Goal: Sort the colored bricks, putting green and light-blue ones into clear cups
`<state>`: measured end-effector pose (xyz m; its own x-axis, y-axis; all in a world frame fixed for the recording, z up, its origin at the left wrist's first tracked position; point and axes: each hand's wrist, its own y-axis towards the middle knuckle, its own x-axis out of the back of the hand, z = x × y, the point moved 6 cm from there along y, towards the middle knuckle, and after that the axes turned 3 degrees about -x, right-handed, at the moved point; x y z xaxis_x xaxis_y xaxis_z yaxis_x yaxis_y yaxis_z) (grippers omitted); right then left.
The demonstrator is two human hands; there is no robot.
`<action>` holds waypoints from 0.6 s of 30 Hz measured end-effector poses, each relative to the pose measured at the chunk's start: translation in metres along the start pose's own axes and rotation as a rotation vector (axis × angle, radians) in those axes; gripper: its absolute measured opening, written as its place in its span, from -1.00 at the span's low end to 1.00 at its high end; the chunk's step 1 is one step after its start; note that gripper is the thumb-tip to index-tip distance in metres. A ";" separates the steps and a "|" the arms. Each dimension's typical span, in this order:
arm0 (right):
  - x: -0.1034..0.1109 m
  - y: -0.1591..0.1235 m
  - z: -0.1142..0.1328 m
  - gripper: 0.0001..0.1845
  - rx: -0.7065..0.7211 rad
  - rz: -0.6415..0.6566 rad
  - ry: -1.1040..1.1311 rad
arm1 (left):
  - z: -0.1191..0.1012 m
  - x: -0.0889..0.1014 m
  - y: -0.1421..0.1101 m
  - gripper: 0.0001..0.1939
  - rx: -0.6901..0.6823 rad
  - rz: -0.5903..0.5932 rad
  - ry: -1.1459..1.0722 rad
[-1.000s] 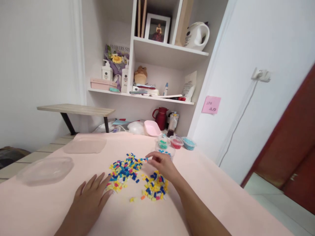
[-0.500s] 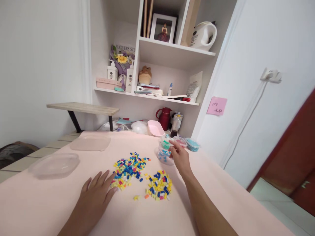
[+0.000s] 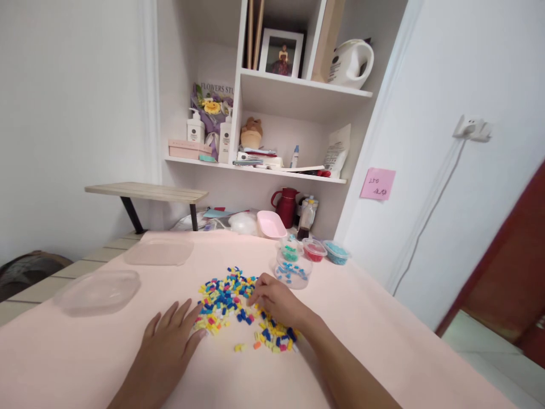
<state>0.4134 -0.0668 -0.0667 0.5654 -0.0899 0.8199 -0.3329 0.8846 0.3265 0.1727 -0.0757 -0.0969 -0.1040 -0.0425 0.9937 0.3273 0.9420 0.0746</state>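
Small coloured plastic pieces lie in two touching piles on the pink tabletop. My left hand (image 3: 170, 343) rests flat with fingers spread, its fingertips at the left edge of the larger pile (image 3: 223, 295). Over the gap between that pile and the smaller, mostly yellow and dark blue pile (image 3: 275, 339) is my right hand (image 3: 279, 301). Its fingers are curled and drawn together, pointing down at the pieces; anything between them is hidden. Just beyond it stands a clear round tub with blue pieces (image 3: 293, 275), and behind that a tub with green pieces (image 3: 290, 251).
A red-filled tub (image 3: 314, 251) and a light-blue-filled tub (image 3: 337, 254) stand at the back right. Clear plastic pieces, a flat one (image 3: 159, 253) and a shallow one (image 3: 102, 292), lie left. A pink basket (image 3: 271, 225), red jug (image 3: 286, 205) and bottle (image 3: 306, 218) line the back.
My right hand has moved from beside the clear tubs, left and nearer to me, down to the piles. My left hand stays spread in nearly the same place.
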 end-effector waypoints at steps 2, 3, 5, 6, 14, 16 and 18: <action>0.011 -0.003 -0.009 -0.52 -0.070 -0.073 0.030 | -0.001 0.001 0.000 -0.41 0.002 0.008 0.000; 0.015 -0.004 -0.013 -0.50 -0.097 -0.102 0.031 | -0.001 0.001 0.000 -0.42 0.004 0.012 0.003; 0.016 -0.005 -0.018 -0.47 -0.120 -0.117 0.026 | -0.001 0.002 0.000 -0.42 0.005 0.011 0.001; 0.014 -0.005 -0.018 -0.47 -0.114 -0.107 0.026 | -0.001 0.002 0.000 -0.42 0.007 0.003 -0.004; -0.005 0.003 -0.006 -0.58 -0.079 0.015 -0.094 | 0.001 0.003 -0.001 -0.42 0.014 0.005 0.000; 0.002 0.002 -0.011 -0.65 -0.116 0.000 -0.093 | 0.001 0.003 -0.001 -0.41 0.021 0.015 0.016; 0.010 -0.001 -0.018 -0.68 -0.164 -0.012 -0.095 | 0.001 0.003 0.000 -0.41 0.025 0.021 0.046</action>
<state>0.4331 -0.0600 -0.0675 0.4925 -0.1369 0.8595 -0.1945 0.9453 0.2620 0.1716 -0.0757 -0.0942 -0.0535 -0.0380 0.9978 0.3050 0.9509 0.0526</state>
